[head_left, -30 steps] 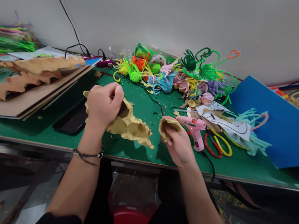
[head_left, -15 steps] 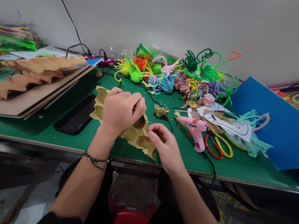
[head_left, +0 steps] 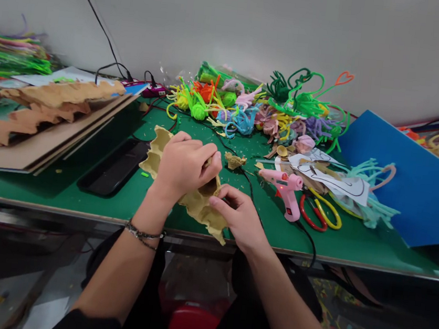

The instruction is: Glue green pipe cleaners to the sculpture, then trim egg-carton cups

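Observation:
Both hands grip a yellowish egg carton [head_left: 203,208] of moulded pulp with a ragged edge, tilted over the front of the table. My left hand [head_left: 190,165] is closed in a fist over its middle, hiding several cups. At its right edge, my right hand [head_left: 238,211] pinches the rim between thumb and fingers. Just beyond lies a torn scrap of the same pulp [head_left: 234,161]. A pink glue gun [head_left: 288,191] with a small lit light rests to the right, beside scissors [head_left: 320,210] with red and yellow handles.
A black phone [head_left: 114,168] lies left on the green table [head_left: 53,193]. Behind it are stacked cardboard sheets [head_left: 42,152] topped with torn carton strips [head_left: 59,94]. Pipe-cleaner bundles [head_left: 244,117] heap along the wall. A blue board [head_left: 403,180] leans at right near paper cutouts [head_left: 332,180].
Both hands keep their hold on the egg carton. My left hand and the carton have shifted slightly right and down, and a small green bit now shows beside the carton.

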{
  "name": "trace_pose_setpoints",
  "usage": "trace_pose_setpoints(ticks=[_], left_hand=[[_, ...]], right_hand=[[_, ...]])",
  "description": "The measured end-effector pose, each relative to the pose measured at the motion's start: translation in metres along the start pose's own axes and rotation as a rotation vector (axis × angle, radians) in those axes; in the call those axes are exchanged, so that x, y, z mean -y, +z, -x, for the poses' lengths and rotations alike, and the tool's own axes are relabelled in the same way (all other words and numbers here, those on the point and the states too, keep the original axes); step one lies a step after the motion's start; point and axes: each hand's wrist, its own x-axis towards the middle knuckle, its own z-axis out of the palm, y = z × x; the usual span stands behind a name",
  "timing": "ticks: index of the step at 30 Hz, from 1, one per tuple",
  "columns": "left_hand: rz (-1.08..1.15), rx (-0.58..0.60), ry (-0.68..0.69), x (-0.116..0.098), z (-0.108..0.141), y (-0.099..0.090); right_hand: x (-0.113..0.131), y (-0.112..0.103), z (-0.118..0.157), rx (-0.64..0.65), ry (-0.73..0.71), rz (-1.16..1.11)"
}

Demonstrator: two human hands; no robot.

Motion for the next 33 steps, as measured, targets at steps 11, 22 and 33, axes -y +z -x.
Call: trace_pose_setpoints(ticks=[11, 22, 33], left_hand=[[0.179, 0.082, -0.011, -0.002, 0.0, 0.001], [0.296, 0.08, -0.08, -0.001, 0.001, 0.003], [0.017, 0.285, -0.315, 0.011, 0.002, 0.011]], right_hand=[[-0.003, -0.006, -0.001, 0.183, -0.045, 0.234], [0.003, -0.002, 0.002, 0.138, -0.129, 0.161], [0.008, -0.008, 0.007, 0.093, -0.57, 0.497]])
